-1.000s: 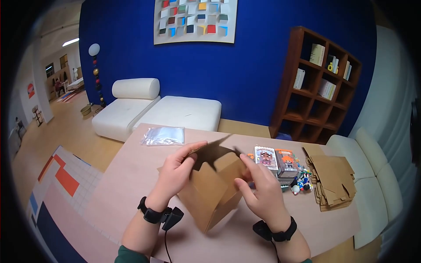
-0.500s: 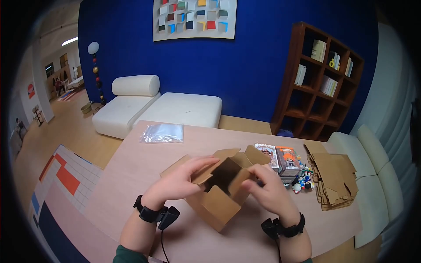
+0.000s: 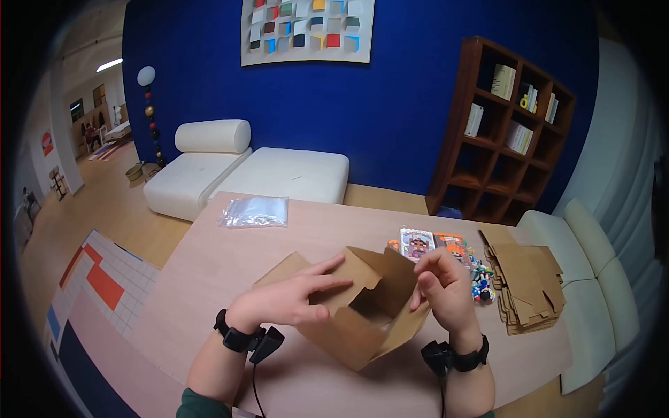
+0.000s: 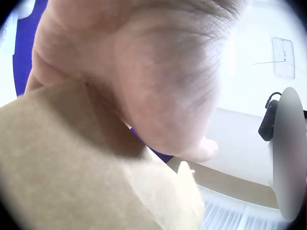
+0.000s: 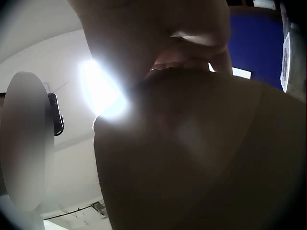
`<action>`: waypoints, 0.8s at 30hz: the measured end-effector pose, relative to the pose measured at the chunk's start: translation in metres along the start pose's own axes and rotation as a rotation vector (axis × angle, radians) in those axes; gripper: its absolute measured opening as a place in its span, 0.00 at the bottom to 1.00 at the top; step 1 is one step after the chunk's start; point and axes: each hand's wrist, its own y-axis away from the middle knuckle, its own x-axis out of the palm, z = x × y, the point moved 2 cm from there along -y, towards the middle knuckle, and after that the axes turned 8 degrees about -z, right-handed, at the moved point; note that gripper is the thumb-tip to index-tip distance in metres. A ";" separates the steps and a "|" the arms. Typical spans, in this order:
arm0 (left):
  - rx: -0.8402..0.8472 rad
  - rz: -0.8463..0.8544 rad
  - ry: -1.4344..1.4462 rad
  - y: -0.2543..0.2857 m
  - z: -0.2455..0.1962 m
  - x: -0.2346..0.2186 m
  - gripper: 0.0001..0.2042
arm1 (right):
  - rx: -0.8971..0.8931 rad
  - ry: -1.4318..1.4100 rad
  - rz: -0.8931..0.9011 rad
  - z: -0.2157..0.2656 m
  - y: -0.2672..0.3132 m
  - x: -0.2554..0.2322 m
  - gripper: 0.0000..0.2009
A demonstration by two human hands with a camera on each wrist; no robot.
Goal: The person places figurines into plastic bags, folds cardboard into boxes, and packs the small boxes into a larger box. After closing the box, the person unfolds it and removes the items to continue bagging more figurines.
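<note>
Stretching nearly straight and spread, the left hand's (image 3: 282,298) fingers lie over the left side of the open cardboard box (image 3: 343,340), near the desk's (image 3: 198,292) near edge; the right hand's (image 3: 449,296) curled fingers meet its right side, their hold unclear.

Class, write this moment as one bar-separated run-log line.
left hand: open, on brown cardboard box | right hand: curled at its right edge | box: top open | flattened brown cardboard stack: right of box

A white sofa (image 3: 279,173) and a brown bookshelf (image 3: 497,150) stand by a blue wall (image 3: 404,104).
</note>
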 end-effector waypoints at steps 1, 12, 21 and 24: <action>0.001 0.000 0.001 -0.001 -0.003 0.000 0.39 | -0.038 -0.052 -0.008 0.001 0.000 0.002 0.16; -0.181 -0.109 -0.105 -0.006 -0.029 0.006 0.38 | -0.156 0.315 0.163 -0.001 -0.001 0.019 0.22; -0.174 -0.130 -0.174 -0.006 -0.023 0.010 0.40 | -0.570 0.766 0.261 -0.011 0.006 0.051 0.15; -0.165 -0.121 -0.246 -0.006 -0.024 0.011 0.37 | -0.491 0.808 0.290 -0.007 0.004 0.049 0.13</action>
